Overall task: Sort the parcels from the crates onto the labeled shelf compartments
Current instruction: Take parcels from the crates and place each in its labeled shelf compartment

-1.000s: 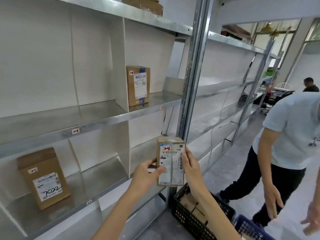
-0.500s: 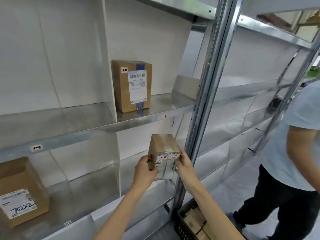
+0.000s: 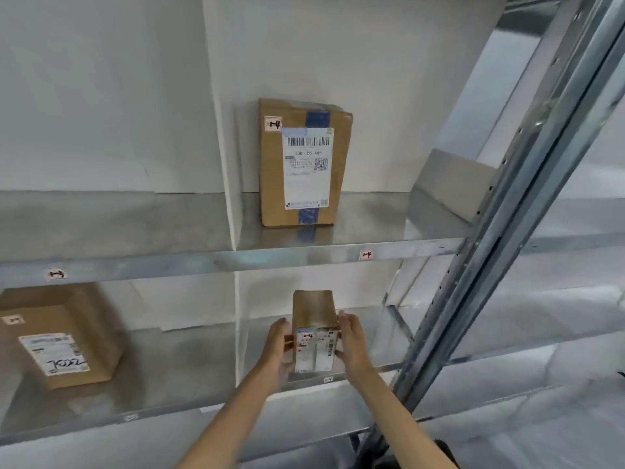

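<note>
Both forearms are reaching in, the left hand [image 3: 279,346] and right hand [image 3: 351,343] gripping opposite sides of the small parcel [image 3: 314,333] marked 2-4, fingers wrapping only partly round it. A second ago it was being held out in the aisle for reading; now it is standing upright at the front edge of the lower right compartment [image 3: 372,353], which suggests placement is nearly complete. Above, a larger parcel [image 3: 304,164] is occupying the shelf tagged by its label [image 3: 366,254].
</note>
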